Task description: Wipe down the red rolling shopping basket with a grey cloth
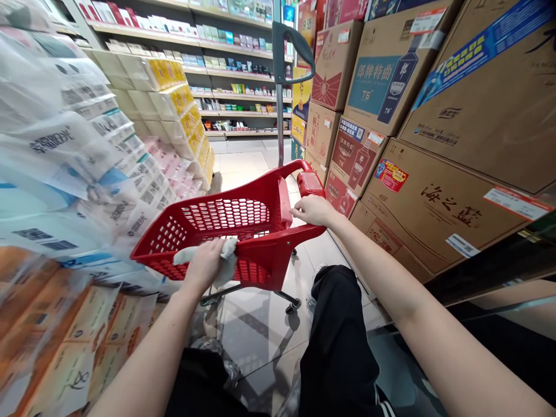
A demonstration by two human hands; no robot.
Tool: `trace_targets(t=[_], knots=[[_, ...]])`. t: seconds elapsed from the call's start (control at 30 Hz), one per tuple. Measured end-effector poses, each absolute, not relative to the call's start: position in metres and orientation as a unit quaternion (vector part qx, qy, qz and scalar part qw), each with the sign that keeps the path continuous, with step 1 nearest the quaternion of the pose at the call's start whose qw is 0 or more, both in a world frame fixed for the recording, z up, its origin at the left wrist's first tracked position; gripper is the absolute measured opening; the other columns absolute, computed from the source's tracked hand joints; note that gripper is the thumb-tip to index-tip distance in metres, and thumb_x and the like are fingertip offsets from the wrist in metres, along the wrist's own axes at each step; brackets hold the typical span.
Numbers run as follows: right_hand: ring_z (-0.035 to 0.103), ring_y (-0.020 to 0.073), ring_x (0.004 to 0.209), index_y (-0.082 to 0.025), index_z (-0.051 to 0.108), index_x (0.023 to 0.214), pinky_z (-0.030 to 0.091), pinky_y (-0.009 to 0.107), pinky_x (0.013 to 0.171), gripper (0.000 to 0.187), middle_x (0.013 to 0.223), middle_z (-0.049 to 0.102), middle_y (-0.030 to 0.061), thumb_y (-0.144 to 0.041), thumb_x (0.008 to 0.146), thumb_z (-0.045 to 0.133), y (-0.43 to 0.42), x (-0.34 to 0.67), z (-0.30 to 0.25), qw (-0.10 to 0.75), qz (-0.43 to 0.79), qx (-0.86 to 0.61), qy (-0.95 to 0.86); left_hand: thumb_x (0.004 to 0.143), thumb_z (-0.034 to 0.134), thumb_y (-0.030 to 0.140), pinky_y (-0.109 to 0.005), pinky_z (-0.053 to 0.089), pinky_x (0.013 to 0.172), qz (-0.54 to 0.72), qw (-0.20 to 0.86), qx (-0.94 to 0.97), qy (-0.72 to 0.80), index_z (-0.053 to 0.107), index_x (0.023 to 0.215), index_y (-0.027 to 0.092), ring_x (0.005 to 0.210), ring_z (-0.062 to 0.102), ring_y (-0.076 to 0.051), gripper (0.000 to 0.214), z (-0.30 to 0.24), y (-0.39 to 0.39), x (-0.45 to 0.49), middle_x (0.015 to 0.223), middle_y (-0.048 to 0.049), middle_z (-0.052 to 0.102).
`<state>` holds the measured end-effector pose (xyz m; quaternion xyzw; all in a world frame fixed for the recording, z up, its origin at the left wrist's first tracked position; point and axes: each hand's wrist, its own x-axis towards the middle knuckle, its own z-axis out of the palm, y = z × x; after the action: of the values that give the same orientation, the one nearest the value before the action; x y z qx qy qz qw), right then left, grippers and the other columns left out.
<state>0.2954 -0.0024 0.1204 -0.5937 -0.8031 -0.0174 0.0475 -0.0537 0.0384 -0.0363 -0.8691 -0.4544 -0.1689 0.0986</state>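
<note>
A red plastic shopping cart (270,250) with a perforated basket stands on wheels in front of me, turned sideways. Its basket looks bare where I can see inside. My left hand (203,262) is closed over a pale cloth (227,259) draped across the near rim, pressing it against the basket's edge. At the right end, my right hand (313,209) is wrapped round the cart by its red handle (309,182). The fingertips of my left hand are partly hidden by the cloth and rim.
Wrapped paper packs (117,133) are stacked on the left, close to the basket. Liquor cartons (377,75) are piled on the right. A grey-handled pole (280,116) rises behind the cart. Stocked shelves (234,72) line the back, beyond the tiled floor (238,162).
</note>
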Motion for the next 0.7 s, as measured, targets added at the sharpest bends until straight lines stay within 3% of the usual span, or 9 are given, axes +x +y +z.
trace_targets(t=[0.23,0.57,0.7], knots=[[0.063,0.0167,0.081,-0.018,0.077,0.088,0.026,0.027,0.058,0.046,0.087,0.075,0.0072,-0.038,0.098,0.038,-0.006,0.288,0.121,0.057,-0.026,-0.582,-0.811,0.093,0.039,0.029,-0.039,0.046,0.088,-0.154,0.096,-0.867,-0.465,0.059,0.114,0.013,0.096,0.059,-0.027,0.033,-0.038,0.048,-0.084,0.108,-0.0143,0.065],[0.065,0.0181,0.075,-0.017,0.077,0.083,0.024,0.028,0.057,0.049,0.084,0.076,0.0093,-0.045,0.099,0.040,-0.001,0.289,0.117,0.033,-0.083,-0.528,-0.845,0.095,0.041,0.027,-0.039,0.044,0.081,-0.191,0.075,-0.880,-0.428,0.057,0.111,0.014,0.094,0.058,-0.027,0.026,0.000,0.002,0.049,0.102,-0.0122,0.066],[0.068,0.0192,0.080,-0.017,0.077,0.088,0.031,0.027,0.062,0.049,0.088,0.076,0.0098,-0.041,0.101,0.036,-0.006,0.300,0.120,0.027,-0.112,-0.539,-0.834,0.097,0.040,0.030,-0.038,0.043,0.079,-0.196,0.057,-0.887,-0.415,0.057,0.106,0.016,0.090,0.058,-0.026,0.024,-0.002,0.005,0.047,0.099,-0.0097,0.065]])
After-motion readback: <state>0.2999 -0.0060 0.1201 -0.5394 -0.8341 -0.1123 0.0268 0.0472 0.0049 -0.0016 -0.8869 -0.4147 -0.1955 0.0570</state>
